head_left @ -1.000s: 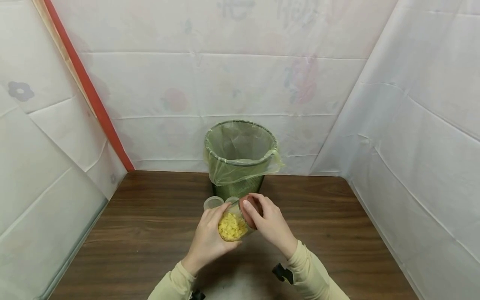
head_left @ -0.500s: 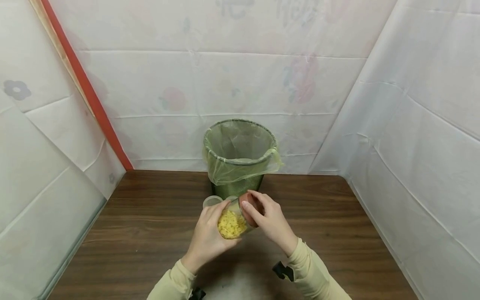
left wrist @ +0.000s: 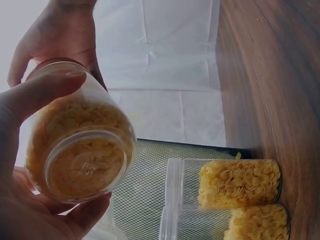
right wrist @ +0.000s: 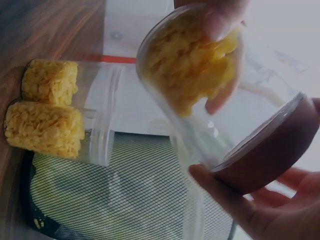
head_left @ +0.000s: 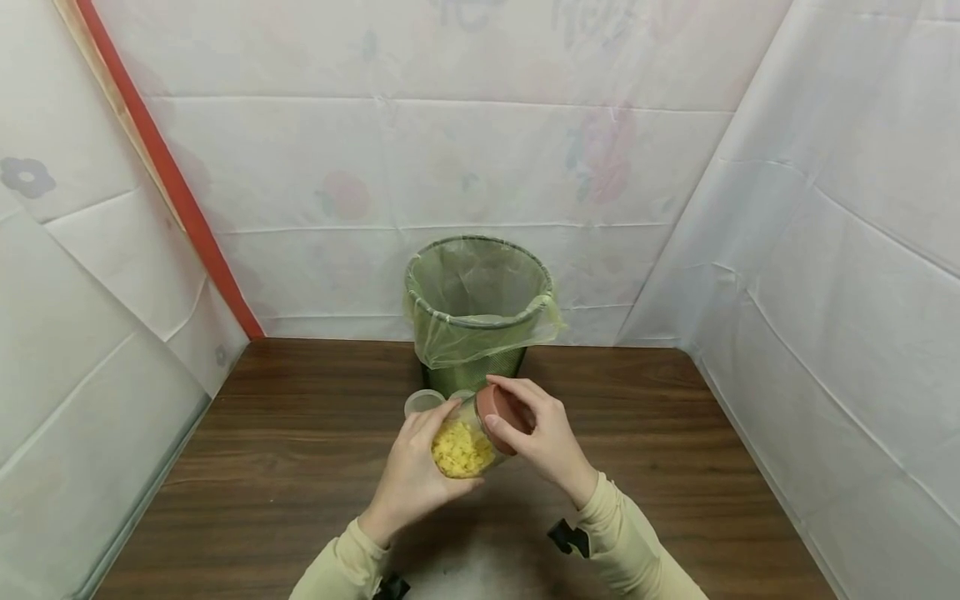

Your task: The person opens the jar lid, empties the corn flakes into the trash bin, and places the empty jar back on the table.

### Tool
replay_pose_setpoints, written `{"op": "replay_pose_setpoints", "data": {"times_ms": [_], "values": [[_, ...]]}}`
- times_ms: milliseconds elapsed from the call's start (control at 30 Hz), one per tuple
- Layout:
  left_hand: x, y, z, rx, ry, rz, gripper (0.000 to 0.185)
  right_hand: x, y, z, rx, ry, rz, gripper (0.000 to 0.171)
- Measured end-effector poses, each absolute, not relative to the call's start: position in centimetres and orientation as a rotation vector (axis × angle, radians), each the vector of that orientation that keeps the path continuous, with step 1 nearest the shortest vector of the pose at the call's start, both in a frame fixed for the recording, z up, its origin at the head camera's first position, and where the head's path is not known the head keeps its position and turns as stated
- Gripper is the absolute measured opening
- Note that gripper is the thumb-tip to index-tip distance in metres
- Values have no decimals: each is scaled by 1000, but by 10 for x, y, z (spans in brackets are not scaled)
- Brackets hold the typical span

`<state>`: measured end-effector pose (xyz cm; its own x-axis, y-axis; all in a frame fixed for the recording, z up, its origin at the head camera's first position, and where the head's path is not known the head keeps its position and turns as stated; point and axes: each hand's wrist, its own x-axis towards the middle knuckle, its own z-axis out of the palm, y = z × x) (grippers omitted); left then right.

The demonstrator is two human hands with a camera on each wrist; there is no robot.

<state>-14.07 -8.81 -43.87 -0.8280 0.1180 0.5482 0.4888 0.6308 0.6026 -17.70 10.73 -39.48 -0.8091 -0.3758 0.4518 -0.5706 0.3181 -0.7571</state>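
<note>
My left hand grips a clear jar part filled with yellow flakes, fingers and thumb around its side. The jar is tipped, its base toward me and its mouth up to the right. At the mouth, my right hand holds a reddish-brown lid by its rim, thumb on the near side. In the right wrist view the lid sits at the jar's mouth, and the flakes lie toward the base. The left wrist view shows the jar's round base.
Behind the hands stand two more clear jars of yellow flakes, one beside the other, on the brown wooden table. Just past them is a mesh bin with a pale green liner. White sheeting surrounds the table.
The right hand and lid have shifted slightly up in the head view, with fingers moved around the lid. The left hand still holds the jar in nearly the same place.
</note>
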Motion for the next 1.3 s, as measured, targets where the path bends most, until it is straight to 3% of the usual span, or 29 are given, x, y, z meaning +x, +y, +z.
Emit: {"op": "replay_pose_setpoints", "data": {"times_ms": [433,633,1100,1300], "values": [[-138,-89,-438,-457,-2445,-1232,101,-191,112,-400,1402,-2039,1642,49],[-137,-88,-437,-471,-2448,-1217,101,-196,115,-401,1519,-1962,1674,52],[-139,-85,-435,-456,-2444,-1223,99,-197,117,-400,1454,-1991,1742,50],[-141,-86,-437,-445,-2447,-1215,98,-196,119,-401,1154,-2198,1706,48]]}}
